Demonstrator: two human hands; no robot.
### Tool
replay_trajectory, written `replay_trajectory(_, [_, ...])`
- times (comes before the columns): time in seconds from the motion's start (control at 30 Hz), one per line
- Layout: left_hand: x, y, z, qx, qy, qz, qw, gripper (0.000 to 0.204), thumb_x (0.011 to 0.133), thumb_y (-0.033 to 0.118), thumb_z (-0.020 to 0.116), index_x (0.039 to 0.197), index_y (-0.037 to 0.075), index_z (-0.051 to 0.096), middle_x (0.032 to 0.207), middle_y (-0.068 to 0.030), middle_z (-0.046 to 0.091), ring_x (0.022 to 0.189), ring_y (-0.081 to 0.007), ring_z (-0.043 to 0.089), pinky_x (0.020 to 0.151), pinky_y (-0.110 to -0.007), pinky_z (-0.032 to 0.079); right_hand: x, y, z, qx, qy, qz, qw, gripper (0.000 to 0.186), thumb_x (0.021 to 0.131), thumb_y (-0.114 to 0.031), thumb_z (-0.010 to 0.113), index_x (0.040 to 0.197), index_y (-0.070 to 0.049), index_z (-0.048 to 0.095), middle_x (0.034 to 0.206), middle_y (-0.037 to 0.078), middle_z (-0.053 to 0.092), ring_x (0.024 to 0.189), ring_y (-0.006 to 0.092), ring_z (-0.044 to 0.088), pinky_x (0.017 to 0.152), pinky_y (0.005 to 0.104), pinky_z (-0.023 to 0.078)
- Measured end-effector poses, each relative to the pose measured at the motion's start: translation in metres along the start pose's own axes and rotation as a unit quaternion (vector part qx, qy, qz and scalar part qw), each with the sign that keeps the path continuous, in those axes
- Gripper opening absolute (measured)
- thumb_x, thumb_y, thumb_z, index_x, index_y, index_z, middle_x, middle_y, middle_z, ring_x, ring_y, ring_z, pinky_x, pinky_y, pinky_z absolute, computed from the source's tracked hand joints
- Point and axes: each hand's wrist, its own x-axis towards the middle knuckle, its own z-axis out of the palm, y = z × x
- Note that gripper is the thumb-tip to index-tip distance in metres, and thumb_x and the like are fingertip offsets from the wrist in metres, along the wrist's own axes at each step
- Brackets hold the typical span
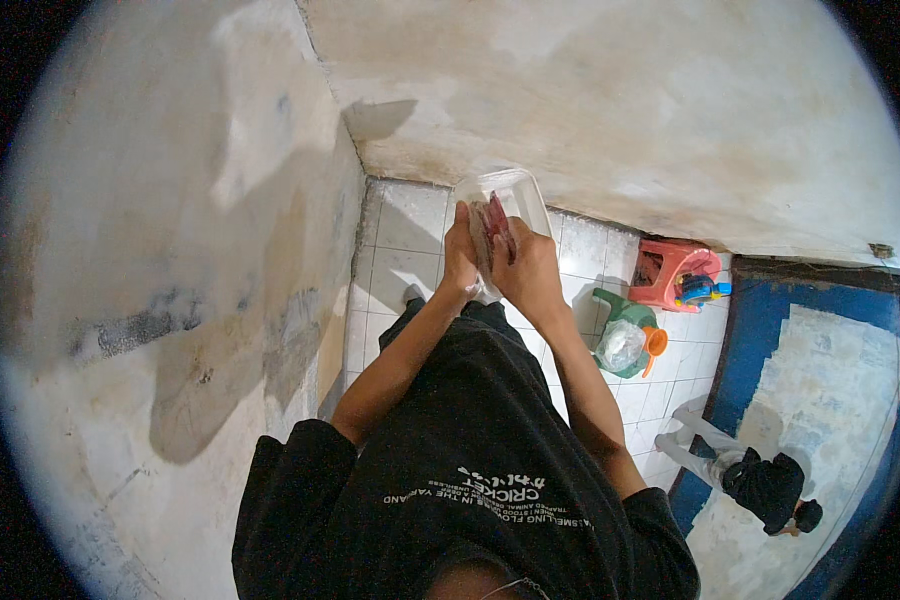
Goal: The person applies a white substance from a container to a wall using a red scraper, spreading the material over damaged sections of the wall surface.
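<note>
My left hand [460, 255] and my right hand [530, 268] are close together in front of my body, both closed. Between them are a dark red flat piece [497, 212] and a grey-brown flat piece [481, 238], whose kind I cannot make out. The right hand grips the red piece; the left fingers press along the grey-brown one. A whitish, see-through plastic container [532, 192] shows beyond and beneath the hands. My hands hide much of it, so what supports it is unclear.
Patchy plastered walls [590, 100] rise ahead and at left above white floor tiles [395, 270]. To the right stand a pink plastic stool [660, 280] with a blue item [700, 290], and a green stool [610, 300] with a plastic bag [620, 345] and orange dipper [655, 341]. A person [770, 490] is farther right.
</note>
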Motion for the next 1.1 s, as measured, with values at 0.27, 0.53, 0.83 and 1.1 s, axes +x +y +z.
replay_trajectory(0.27, [0.007, 0.000, -0.008, 0.015, -0.017, -0.006, 1.000, 0.060, 0.099, 0.052, 0.025, 0.119, 0.002, 0.052, 0.106, -0.0108, 0.061, 0.096, -0.0202, 0.061, 0.085, -0.035, 0.051, 0.003, -0.003, -0.005, 0.035, 0.004, -0.010, 0.999, 0.007, 0.081, -0.004, 0.059, 0.082, 0.003, 0.058, 0.066, 0.026, 0.058, 0.060, 0.0426, 0.059, 0.053, 0.0414, 0.046])
replay_trajectory(0.53, [0.008, -0.001, -0.008, -0.023, -0.014, 0.018, 0.999, 0.059, 0.101, 0.050, 0.024, 0.123, 0.002, 0.050, 0.110, -0.0098, 0.061, 0.096, -0.0184, 0.061, 0.083, -0.033, 0.052, 0.008, -0.006, 0.000, 0.021, 0.017, 0.012, 1.000, 0.009, 0.081, -0.005, 0.059, 0.082, 0.004, 0.057, 0.066, 0.026, 0.058, 0.060, 0.0434, 0.059, 0.053, 0.0423, 0.046])
replay_trajectory(0.83, [0.010, 0.004, -0.019, 0.004, -0.024, 0.021, 0.999, 0.061, 0.100, 0.052, 0.026, 0.123, 0.002, 0.052, 0.111, -0.0098, 0.061, 0.099, -0.0180, 0.060, 0.087, -0.032, 0.049, 0.006, -0.006, 0.001, 0.012, 0.000, 0.001, 1.000, 0.011, 0.081, -0.004, 0.058, 0.089, 0.003, 0.060, 0.067, 0.024, 0.060, 0.058, 0.0400, 0.059, 0.053, 0.0387, 0.047])
replay_trajectory(1.1, [0.012, 0.004, -0.031, 0.049, 0.010, 0.000, 0.999, 0.062, 0.099, 0.052, 0.026, 0.131, 0.003, 0.046, 0.122, -0.0116, 0.057, 0.110, -0.0230, 0.057, 0.097, -0.037, 0.044, 0.006, -0.005, 0.001, 0.024, 0.043, 0.000, 0.999, 0.011, 0.079, -0.002, 0.059, 0.089, 0.004, 0.059, 0.067, 0.025, 0.059, 0.059, 0.0372, 0.062, 0.054, 0.0388, 0.047])
